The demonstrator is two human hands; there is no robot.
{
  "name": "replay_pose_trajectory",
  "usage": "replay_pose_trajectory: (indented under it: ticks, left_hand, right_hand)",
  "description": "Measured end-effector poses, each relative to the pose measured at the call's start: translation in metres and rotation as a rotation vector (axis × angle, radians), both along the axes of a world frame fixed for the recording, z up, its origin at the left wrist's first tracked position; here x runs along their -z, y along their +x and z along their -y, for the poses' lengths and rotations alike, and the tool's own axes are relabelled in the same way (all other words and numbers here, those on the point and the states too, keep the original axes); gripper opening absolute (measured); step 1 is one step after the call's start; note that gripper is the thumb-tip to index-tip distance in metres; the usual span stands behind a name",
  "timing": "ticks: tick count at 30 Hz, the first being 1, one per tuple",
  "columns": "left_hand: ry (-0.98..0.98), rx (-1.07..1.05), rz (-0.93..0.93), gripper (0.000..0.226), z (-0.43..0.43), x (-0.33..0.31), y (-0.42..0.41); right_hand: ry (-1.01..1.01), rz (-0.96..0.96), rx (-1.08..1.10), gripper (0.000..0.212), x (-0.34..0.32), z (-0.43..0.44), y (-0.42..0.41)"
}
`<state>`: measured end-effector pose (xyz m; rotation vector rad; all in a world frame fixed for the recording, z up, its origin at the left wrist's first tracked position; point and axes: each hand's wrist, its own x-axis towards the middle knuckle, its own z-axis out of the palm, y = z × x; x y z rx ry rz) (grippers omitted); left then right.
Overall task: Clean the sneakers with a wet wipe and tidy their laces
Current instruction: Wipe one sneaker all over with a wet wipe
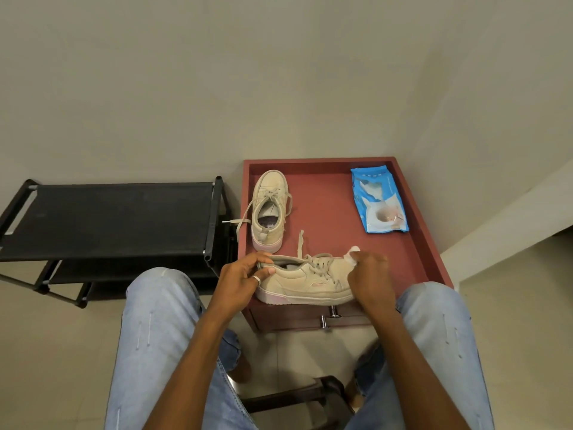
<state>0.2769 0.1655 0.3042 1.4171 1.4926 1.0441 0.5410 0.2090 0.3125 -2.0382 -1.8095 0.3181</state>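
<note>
Two beige sneakers on a red-brown cabinet top [328,209], right of centre in the frame. Near sneaker [305,282] lying crosswise along the lower edge of the top, heel to the left, toe to the right, pale pink sole facing the viewer. Left hand [240,282] clamped on its heel collar — thumb on the outer side, fingers hooked over the rim, a ring on one finger. Right hand [370,279] closed over the toe, pinching a white wet wipe [353,254] that pokes out above the knuckles. Laces [316,262] loose across the tongue, one end sticking up toward the middle of the frame. Second sneaker [269,209] higher up and untouched, toe pointing to the top of the frame, one lace trailing off the left edge of the cabinet. Blue pack of wipes [379,200] flat in the upper right part of the top, well apart from both shoes. Black shoe rack [117,218] at the left of the frame. Knees in light blue jeans [158,321] at bottom left and bottom right, either side of the forearms — drawer handles just below the near sneaker.
</note>
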Motion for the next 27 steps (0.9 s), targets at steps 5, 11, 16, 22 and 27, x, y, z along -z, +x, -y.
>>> replay_pose_trajectory:
  ticks: [5,11,16,22,27]
  left_hand:
    - [-0.009,-0.002,0.008,0.023,-0.002,0.000,0.000]
    - [-0.029,0.003,0.012,0.016,-0.003,0.003,-0.001]
    - [-0.036,-0.009,0.014,0.012,-0.005,0.005,-0.002]
    - [-0.057,-0.017,0.045,0.010,-0.007,0.002,-0.001]
    - [-0.074,-0.014,0.063,0.011,-0.008,0.002,-0.001]
  right_hand:
    - [-0.003,0.014,-0.203,0.042,0.000,0.016,-0.019]
    - [-0.081,0.100,-0.147,0.034,-0.006,0.020,-0.019]
    - [-0.105,-0.022,-0.009,0.051,-0.001,0.011,0.006]
    - [-0.017,0.108,-0.194,0.044,-0.005,0.045,-0.015]
    - [-0.045,-0.023,0.035,0.055,0.000,0.021,0.004]
